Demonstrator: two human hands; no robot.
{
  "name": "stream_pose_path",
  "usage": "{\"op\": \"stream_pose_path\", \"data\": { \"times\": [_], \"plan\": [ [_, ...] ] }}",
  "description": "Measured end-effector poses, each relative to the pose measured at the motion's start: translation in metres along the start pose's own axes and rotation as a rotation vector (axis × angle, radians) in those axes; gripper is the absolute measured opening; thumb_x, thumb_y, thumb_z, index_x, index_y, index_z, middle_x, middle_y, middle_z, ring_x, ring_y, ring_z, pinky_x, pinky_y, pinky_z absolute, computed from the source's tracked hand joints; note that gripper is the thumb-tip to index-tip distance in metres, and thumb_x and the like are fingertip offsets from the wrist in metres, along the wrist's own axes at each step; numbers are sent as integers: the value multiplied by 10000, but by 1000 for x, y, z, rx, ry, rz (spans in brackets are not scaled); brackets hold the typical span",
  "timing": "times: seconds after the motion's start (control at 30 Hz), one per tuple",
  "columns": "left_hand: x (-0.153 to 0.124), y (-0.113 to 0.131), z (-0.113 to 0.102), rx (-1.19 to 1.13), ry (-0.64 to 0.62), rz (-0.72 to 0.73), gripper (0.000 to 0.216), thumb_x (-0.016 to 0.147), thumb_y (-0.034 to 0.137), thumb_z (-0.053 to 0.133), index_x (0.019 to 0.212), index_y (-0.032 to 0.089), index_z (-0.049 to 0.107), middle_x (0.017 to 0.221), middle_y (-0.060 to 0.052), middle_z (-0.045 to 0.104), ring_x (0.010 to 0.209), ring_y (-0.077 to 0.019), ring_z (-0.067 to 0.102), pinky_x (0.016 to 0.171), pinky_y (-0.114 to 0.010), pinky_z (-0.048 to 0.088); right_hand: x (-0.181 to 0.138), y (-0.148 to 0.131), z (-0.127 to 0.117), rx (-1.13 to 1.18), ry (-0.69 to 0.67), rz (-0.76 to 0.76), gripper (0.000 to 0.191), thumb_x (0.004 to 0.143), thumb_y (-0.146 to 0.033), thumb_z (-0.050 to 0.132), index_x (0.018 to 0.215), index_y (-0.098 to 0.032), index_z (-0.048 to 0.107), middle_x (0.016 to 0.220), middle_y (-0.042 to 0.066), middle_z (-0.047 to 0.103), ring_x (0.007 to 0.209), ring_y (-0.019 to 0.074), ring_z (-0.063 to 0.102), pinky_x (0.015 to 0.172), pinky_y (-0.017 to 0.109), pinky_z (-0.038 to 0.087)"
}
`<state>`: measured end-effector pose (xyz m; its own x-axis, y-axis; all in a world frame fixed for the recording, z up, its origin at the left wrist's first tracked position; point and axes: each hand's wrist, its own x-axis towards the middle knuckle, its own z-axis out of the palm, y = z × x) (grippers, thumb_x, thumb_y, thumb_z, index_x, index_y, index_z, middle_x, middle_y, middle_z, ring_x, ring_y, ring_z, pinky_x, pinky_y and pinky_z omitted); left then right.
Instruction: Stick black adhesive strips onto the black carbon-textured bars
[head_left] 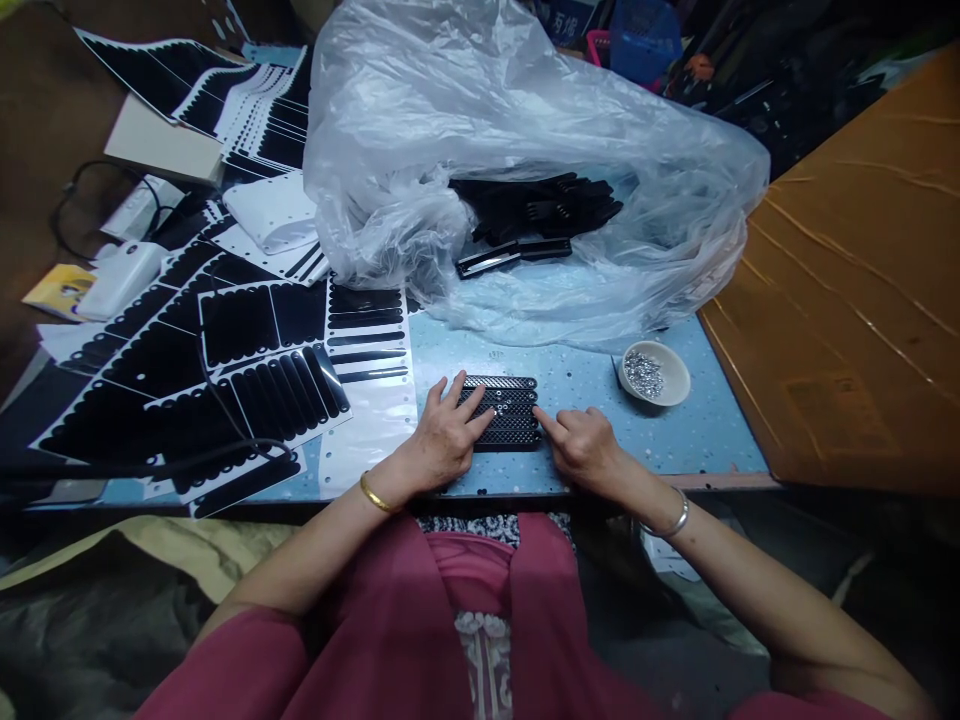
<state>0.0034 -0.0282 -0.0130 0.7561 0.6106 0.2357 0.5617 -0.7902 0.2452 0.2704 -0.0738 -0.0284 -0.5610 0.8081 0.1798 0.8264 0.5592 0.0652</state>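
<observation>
A row of black strips with a textured, dotted surface lies side by side on the blue tabletop in front of me. My left hand rests over their left end, fingers spread and flat, covering part of them. At the right end, my right hand touches or nearly touches the strips with its extended index finger. Its other fingers are curled in, and whatever they may hold is hidden. Small bright silver bits show on the strips near my left fingertips. To the right stands a white bowl with many small silver metal pieces.
A large clear plastic bag holding black parts covers the table's back. Black sticker sheets and a thin black cable lie at left. A tape-wrapped brown carton stands along the right edge.
</observation>
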Motion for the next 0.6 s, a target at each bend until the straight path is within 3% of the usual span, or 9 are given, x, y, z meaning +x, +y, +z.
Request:
{"op": "stream_pose_path", "data": {
  "times": [0.27,0.43,0.6],
  "plan": [
    [0,-1,1,-14,9,10,510,738,74,564,1243,118,622,1363,-214,549,1381,-444,334,1025,-644,309,-8,6,17,241,52,31,496,826,-38,431,1294,-115,576,620,16,630,528,126,501,547,251,331],
    [-1,-2,3,-14,-1,18,518,739,83,568,1255,109,613,1356,-221,555,1378,-443,338,1018,-647,311,-10,9,20,418,-24,147,490,891,-89,404,1340,-208,558,794,38,727,650,130,629,623,226,471],
    [-2,-2,4,13,-1,28,523,743,83,558,1263,106,607,1359,-216,554,1363,-438,366,1016,-637,322,-8,11,19,266,-61,-18,556,791,-27,431,1333,-67,549,733,97,714,624,190,636,588,298,492]
  ]
}}
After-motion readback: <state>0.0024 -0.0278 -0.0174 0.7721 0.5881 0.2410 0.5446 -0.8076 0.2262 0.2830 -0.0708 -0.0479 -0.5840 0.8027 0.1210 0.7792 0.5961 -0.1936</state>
